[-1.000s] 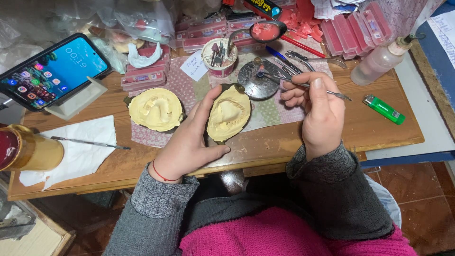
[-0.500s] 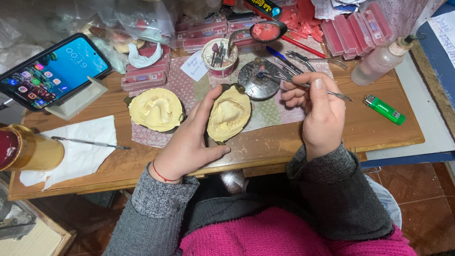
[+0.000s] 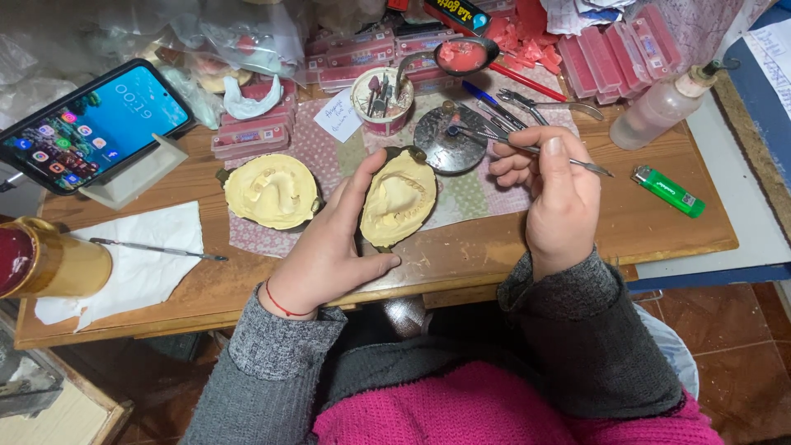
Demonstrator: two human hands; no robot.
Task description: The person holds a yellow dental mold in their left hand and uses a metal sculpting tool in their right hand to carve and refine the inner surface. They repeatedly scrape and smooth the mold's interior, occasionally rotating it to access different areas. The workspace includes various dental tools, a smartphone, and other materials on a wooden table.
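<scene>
My left hand [image 3: 329, 247] cups a pale yellow plaster dental mould [image 3: 400, 199] tilted up on the wooden table [image 3: 461, 255]. My right hand [image 3: 556, 194] grips a thin metal spatula tool [image 3: 527, 148], its tip reaching left over a round dark metal lid [image 3: 449, 136]. A second yellow plaster mould [image 3: 272, 191] lies flat to the left of my left hand.
A phone [image 3: 86, 124] leans on a stand at the left. A gold cup [image 3: 45, 259] and a metal pick on white paper [image 3: 132, 259] sit front left. Red wax boxes [image 3: 362, 58], a tool tub [image 3: 383, 99], a spoon with pink wax [image 3: 461, 56], a bottle [image 3: 659, 107] and a green lighter [image 3: 669, 191] crowd the back and right.
</scene>
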